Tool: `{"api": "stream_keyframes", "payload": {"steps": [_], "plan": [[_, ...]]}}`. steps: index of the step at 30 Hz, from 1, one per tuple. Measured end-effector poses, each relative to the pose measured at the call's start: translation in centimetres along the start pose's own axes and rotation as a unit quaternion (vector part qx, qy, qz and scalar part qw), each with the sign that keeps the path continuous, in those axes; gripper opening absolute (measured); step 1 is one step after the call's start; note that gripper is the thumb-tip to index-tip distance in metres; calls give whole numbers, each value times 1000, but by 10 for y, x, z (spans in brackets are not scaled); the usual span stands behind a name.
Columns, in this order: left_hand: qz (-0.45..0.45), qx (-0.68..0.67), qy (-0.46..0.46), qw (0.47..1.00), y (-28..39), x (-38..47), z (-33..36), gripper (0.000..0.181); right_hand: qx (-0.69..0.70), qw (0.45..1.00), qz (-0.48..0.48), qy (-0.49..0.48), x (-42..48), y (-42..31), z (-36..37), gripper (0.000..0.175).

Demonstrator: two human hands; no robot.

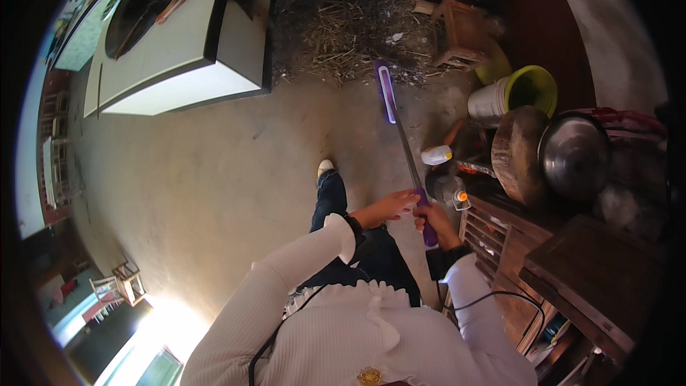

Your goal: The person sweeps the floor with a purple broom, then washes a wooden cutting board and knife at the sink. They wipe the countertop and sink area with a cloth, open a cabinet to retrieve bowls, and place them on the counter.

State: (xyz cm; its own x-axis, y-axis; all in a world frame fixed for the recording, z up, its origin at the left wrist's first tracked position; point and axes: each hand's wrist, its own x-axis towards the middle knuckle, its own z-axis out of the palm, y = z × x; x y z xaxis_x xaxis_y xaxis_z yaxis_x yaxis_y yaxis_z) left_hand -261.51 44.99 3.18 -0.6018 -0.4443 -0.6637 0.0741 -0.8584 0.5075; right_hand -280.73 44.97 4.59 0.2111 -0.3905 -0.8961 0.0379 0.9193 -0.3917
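Note:
My right hand (435, 221) is closed around the purple grip of a long-handled broom (405, 146). Just above it, my left hand (390, 208) rests against the upper part of the same grip, its fingers partly spread; whether it grasps the handle is unclear. The broom's purple head (387, 94) lies on the concrete floor (236, 171), at the edge of a heap of straw and twigs (343, 37).
A white-sided stove (177, 88) stands at upper left. To the right are a small wooden stool (462, 32), a yellow-green bucket (547, 86), a white bottle (437, 155), a clear plastic jug (447, 188), a thick round wooden block (514, 155), a metal lid (574, 155) and a wooden cabinet (509, 257).

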Motion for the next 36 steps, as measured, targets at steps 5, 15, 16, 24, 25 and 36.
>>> {"api": "stream_keyframes", "payload": {"steps": [5,15,16,24,25,36], "plan": [[15,139,-90,986,45,-28,-36,71,317,944,84,-38,-42,-21,51,6],[222,114,-51,967,115,-28,-100,58,434,883,-81,-158,90,-105,106,3],[193,84,-43,977,125,-23,-108,59,446,875,-63,-180,101,-114,107,4],[209,178,32,961,184,7,-99,52,580,785,-8,-219,84,-163,94,12],[208,203,30,956,194,10,-90,50,609,757,29,-237,65,-165,86,10],[206,236,-67,947,299,67,-28,48,341,922,-182,9,93,-236,23,9]]}}
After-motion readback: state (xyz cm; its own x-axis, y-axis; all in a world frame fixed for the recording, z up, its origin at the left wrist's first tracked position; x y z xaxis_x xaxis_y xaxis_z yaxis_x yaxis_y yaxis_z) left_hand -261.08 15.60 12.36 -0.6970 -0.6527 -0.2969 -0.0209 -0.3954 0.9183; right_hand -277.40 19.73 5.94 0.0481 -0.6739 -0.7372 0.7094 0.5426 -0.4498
